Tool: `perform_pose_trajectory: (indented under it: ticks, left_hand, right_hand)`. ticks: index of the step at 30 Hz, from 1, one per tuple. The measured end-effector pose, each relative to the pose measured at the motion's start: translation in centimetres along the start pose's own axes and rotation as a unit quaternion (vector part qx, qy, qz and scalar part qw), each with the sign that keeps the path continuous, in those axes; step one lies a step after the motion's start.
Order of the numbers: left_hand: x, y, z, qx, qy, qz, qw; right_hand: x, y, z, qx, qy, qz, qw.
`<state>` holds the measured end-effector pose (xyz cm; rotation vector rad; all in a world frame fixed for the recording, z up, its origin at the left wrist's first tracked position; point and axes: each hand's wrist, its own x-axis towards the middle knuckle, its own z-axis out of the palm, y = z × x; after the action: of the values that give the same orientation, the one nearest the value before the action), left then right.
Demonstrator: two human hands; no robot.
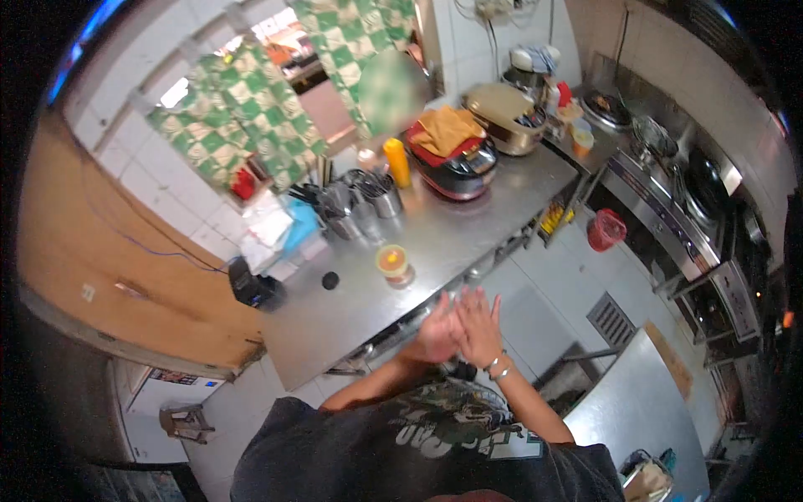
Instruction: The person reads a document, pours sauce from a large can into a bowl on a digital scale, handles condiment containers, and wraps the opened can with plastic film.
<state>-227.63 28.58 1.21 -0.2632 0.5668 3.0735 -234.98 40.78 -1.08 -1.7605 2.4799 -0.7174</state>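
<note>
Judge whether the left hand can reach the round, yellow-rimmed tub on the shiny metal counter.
Likely yes: nothing visible blocks the way from the left hand to the tub on the metal counter, though that hand appears pressed against the right hand.

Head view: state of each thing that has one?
Left hand: open, fingers extended
Right hand: open, against left hand
Plastic tub: upright, lid unclear
Red-black cooker: upright, top covered
Orange cloth: draped over that cooker
Gold cooker: lid looks shut
Yellow bottle: upright
Curtains: parted

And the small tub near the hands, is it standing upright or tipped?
Upright: the tub rests on the table, its round top facing up.
</note>
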Motion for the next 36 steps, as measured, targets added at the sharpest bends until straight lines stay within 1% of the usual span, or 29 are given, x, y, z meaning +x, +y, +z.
perform_pose_trajectory:
  ticks: [2, 3, 4, 5, 6, 7, 8, 9, 11, 12, 13, 14, 15, 16, 17, 18, 19, 20, 21, 22, 24, 25, 26, 28, 29, 31, 33, 35, 36]
  left_hand:
    - [2.5, 1.7, 2.0, 0.032, -0.011, -0.011, 0.999]
    - [3.5, 2.3, 2.3, 0.077, -0.028, -0.01, 0.997]
    - [5.0, 3.1, 1.8, 0.071, -0.032, -0.014, 0.997]
    - [6.8, 4.2, 1.2, 0.135, -0.083, -0.011, 0.987]
    - [8.5, 4.9, 0.9, 0.197, -0.13, -0.009, 0.972]
    - [10.0, 5.8, 2.3, 0.293, -0.052, 0.02, 0.954]
    - [12.7, 7.1, 0.9, 0.422, -0.039, 0.087, 0.902]
    - [15.5, 8.5, -0.8, 0.54, -0.025, 0.153, 0.827]
    - [20.5, 11.7, -2.3, 0.607, 0.034, 0.237, 0.758]
    - [23.0, 14.1, -0.2, 0.694, 0.048, 0.291, 0.657]
    - [25.5, 16.3, 1.1, 0.743, 0.074, 0.314, 0.586]
    - [27.9, 18.6, 2.4, 0.785, 0.104, 0.335, 0.51]
    - [30.2, 20.5, 2.7, 0.803, 0.144, 0.327, 0.476]
    - [33.0, 22.6, 1.3, 0.838, 0.18, 0.342, 0.386]
    - [36.1, 24.8, -0.3, 0.863, 0.212, 0.354, 0.293]
    - [38.7, 26.6, -0.9, 0.878, 0.26, 0.313, 0.251]
    - [40.9, 27.7, -1.6, 0.888, 0.309, 0.268, 0.208]
    - [42.6, 28.2, -1.2, 0.89, 0.341, 0.233, 0.192]
    - [44.3, 29.0, -0.8, 0.891, 0.371, 0.198, 0.171]
    - [45.8, 29.8, -1.5, 0.892, 0.368, 0.198, 0.175]
    - [48.3, 31.2, -3.2, 0.876, 0.401, 0.158, 0.217]
    - [48.8, 31.5, -3.8, 0.88, 0.388, 0.15, 0.229]
    - [49.3, 31.3, -4.4, 0.88, 0.389, 0.151, 0.228]
    - [49.7, 30.7, -5.6, 0.896, 0.421, 0.077, 0.12]
    - [49.4, 30.4, -6.0, 0.896, 0.421, 0.072, 0.12]
    - [49.4, 30.3, -5.8, 0.902, 0.41, 0.097, 0.092]
    - [49.5, 30.3, -5.4, 0.903, 0.406, 0.107, 0.093]
    - [49.6, 30.0, -4.3, 0.901, 0.405, 0.114, 0.104]
    - [50.1, 30.1, -4.5, 0.899, 0.411, 0.113, 0.102]
  right_hand:
    - [0.3, 3.7, -0.8, 0.054, 0.102, 0.122, 0.986]
    - [-0.6, 5.6, -0.6, 0.051, 0.092, 0.13, 0.986]
    - [-1.4, 8.2, -0.4, 0.038, 0.116, 0.151, 0.981]
    - [-1.9, 10.8, -0.8, 0.024, 0.142, 0.171, 0.975]
    - [-2.8, 13.1, -1.1, 0.096, 0.091, 0.281, 0.951]
    - [-3.7, 14.9, -1.4, 0.169, 0.039, 0.387, 0.906]
    - [-4.7, 16.8, -1.5, 0.167, 0.037, 0.393, 0.904]
    - [-5.7, 18.8, -1.8, 0.133, 0.067, 0.397, 0.905]
    - [-7.4, 22.4, -2.2, 0.096, 0.093, 0.406, 0.904]
    - [-7.9, 24.5, -2.6, 0.11, 0.099, 0.429, 0.891]
    - [-8.2, 26.4, -3.0, 0.124, 0.105, 0.45, 0.878]
    - [-8.4, 28.4, -3.4, 0.119, 0.108, 0.453, 0.877]
    - [-8.8, 29.9, -4.3, 0.084, 0.09, 0.459, 0.88]
    - [-8.9, 31.6, -5.1, 0.048, 0.076, 0.464, 0.881]
    - [-9.3, 34.2, -5.0, 0.068, 0.04, 0.494, 0.866]
    - [-9.5, 35.8, -5.5, 0.061, 0.04, 0.506, 0.859]
    - [-9.8, 37.2, -6.1, 0.069, 0.088, 0.512, 0.852]
    - [-9.8, 38.9, -6.8, 0.077, 0.138, 0.511, 0.845]
    - [-9.0, 40.3, -8.2, 0.106, 0.158, 0.524, 0.83]
    - [-8.4, 41.9, -9.0, 0.102, 0.159, 0.527, 0.828]
    - [-7.2, 44.9, -10.3, 0.113, 0.167, 0.553, 0.808]
    - [-6.4, 46.5, -10.7, 0.115, 0.167, 0.555, 0.807]
    - [-5.3, 48.8, -11.1, 0.098, 0.176, 0.546, 0.813]
    - [-3.2, 53.7, -12.2, 0.066, 0.186, 0.526, 0.827]
    - [-1.5, 56.3, -13.2, 0.094, 0.181, 0.527, 0.825]
    - [4.6, 60.6, -17.4, 0.153, 0.202, 0.512, 0.821]
    - [9.5, 67.9, -19.8, 0.073, 0.194, 0.451, 0.868]
    - [15.6, 76.0, -22.3, -0.019, 0.21, 0.341, 0.916]
    - [19.2, 79.5, -23.9, 0.002, 0.195, 0.351, 0.916]
